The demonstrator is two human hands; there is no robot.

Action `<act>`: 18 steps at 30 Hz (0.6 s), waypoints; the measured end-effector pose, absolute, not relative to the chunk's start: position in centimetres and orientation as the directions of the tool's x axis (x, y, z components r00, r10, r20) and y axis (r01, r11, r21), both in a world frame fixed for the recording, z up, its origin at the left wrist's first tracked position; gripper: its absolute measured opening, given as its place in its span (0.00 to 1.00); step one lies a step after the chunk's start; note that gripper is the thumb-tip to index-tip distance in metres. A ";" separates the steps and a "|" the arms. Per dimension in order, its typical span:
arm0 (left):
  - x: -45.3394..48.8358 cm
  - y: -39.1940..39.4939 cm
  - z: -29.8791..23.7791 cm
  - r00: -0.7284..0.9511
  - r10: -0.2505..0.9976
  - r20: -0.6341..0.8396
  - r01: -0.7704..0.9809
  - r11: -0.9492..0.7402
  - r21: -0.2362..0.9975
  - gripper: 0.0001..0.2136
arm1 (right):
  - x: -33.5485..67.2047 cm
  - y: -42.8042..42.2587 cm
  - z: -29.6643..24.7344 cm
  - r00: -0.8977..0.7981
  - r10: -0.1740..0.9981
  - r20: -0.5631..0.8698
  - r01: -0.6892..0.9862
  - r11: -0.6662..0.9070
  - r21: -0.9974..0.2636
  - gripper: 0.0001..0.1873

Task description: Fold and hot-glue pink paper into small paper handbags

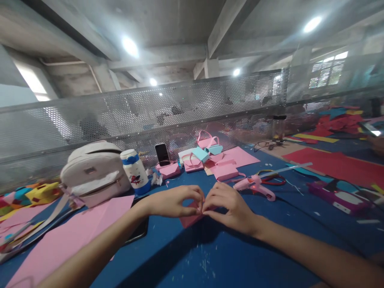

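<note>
In the middle of the blue table, a small folded pink paper piece (188, 222) sits partly hidden under my fingers. My left hand (177, 200) pinches its upper edge between thumb and fingers. From the other side my right hand (229, 208) is closed in a pinch at the same edge, fingertips meeting those of the left. Just right of the right hand lies a pink glue gun (252, 185) with a small red light lit. Behind the hands are a pink paper bag (225, 171) and light blue folded paper pieces (200, 154).
A white backpack (94, 172) and a white-and-blue bottle (135, 170) stand at left, near pink paper sheets (72, 236). A phone (162, 154) leans upright behind. To the right are red-handled scissors (276, 181), a purple device (339, 198) and red paper (330, 162). A perforated metal screen (180, 108) closes off the back.
</note>
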State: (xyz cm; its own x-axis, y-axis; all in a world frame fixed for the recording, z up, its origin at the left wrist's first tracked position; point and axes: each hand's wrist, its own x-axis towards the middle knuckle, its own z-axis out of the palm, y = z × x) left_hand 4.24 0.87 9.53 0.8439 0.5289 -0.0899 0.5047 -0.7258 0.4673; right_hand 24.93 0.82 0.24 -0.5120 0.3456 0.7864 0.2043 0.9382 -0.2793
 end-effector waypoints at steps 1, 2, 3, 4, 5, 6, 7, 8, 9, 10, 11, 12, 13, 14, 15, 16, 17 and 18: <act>4.2 0.9 9.5 0.845 0.528 -0.086 0.501 -0.723 0.475 0.04 | 24.9 0.8 0.2 -0.512 0.347 0.786 0.204 0.938 -0.280 0.05; 4.2 0.9 9.4 0.845 0.528 -0.080 0.497 -0.722 0.482 0.03 | 24.9 0.8 0.2 -0.512 0.348 0.786 0.205 0.937 -0.281 0.04; 4.3 0.9 9.3 0.846 0.528 -0.073 0.492 -0.720 0.489 0.03 | 24.9 0.8 0.2 -0.511 0.350 0.785 0.207 0.937 -0.282 0.04; 4.3 0.8 9.3 0.845 0.531 -0.066 0.489 -0.718 0.495 0.03 | 24.9 0.8 0.1 -0.510 0.351 0.786 0.208 0.936 -0.283 0.04; 4.3 0.8 9.2 0.843 0.535 -0.057 0.488 -0.714 0.502 0.03 | 25.0 0.8 0.1 -0.510 0.351 0.785 0.206 0.936 -0.285 0.03; 4.4 0.7 9.1 0.839 0.542 -0.049 0.488 -0.710 0.508 0.03 | 25.0 0.8 0.1 -0.507 0.352 0.786 0.203 0.936 -0.289 0.03; 4.4 0.6 9.0 0.833 0.551 -0.043 0.492 -0.704 0.513 0.03 | 25.0 0.8 0.1 -0.506 0.353 0.787 0.199 0.935 -0.292 0.03; 4.5 0.6 8.9 0.826 0.562 -0.037 0.498 -0.697 0.516 0.03 | 25.0 0.8 0.1 -0.505 0.355 0.787 0.195 0.935 -0.296 0.03; 4.5 0.5 8.8 0.818 0.574 -0.034 0.506 -0.690 0.517 0.03 | 25.0 0.8 0.1 -0.503 0.356 0.787 0.193 0.934 -0.299 0.03; 4.5 0.4 8.7 0.810 0.585 -0.031 0.514 -0.685 0.515 0.03 | 25.0 0.8 0.1 -0.504 0.357 0.787 0.191 0.934 -0.301 0.03; 4.5 0.3 8.7 0.804 0.594 -0.029 0.521 -0.681 0.514 0.03 | 25.0 0.8 0.1 -0.505 0.356 0.786 0.189 0.934 -0.302 0.03; 4.5 0.2 8.6 0.801 0.598 -0.027 0.525 -0.680 0.512 0.03 | 25.0 0.8 0.1 -0.507 0.354 0.786 0.187 0.935 -0.301 0.03; 4.5 0.1 8.5 0.800 0.600 -0.023 0.525 -0.681 0.510 0.04 | 25.0 0.8 0.1 -0.509 0.352 0.785 0.186 0.936 -0.299 0.03; 4.5 0.1 8.5 0.800 0.600 -0.019 0.524 -0.683 0.509 0.04 | 25.1 0.8 0.1 -0.510 0.351 0.785 0.186 0.936 -0.298 0.03; 4.5 0.0 8.5 0.799 0.601 -0.016 0.525 -0.684 0.507 0.04 | 25.1 0.8 0.1 -0.509 0.351 0.786 0.188 0.937 -0.296 0.03; 4.6 0.0 8.4 0.797 0.604 -0.014 0.527 -0.685 0.503 0.04 | 25.1 0.8 0.1 -0.506 0.352 0.788 0.191 0.936 -0.295 0.03; 4.6 -0.1 8.4 0.794 0.608 -0.013 0.532 -0.684 0.498 0.04 | 25.1 0.9 0.1 -0.504 0.351 0.789 0.194 0.936 -0.293 0.03; 4.7 -0.1 8.4 0.790 0.613 -0.013 0.538 -0.684 0.493 0.04 | 25.1 0.9 0.1 -0.504 0.349 0.790 0.196 0.937 -0.289 0.03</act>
State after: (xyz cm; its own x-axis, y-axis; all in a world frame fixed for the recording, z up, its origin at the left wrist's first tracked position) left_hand 4.67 -0.13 8.36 0.7903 0.6125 -0.0130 0.5381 -0.6839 0.4927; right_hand 25.10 0.89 0.14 -0.5042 0.3489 0.7899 0.1957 0.9371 -0.2890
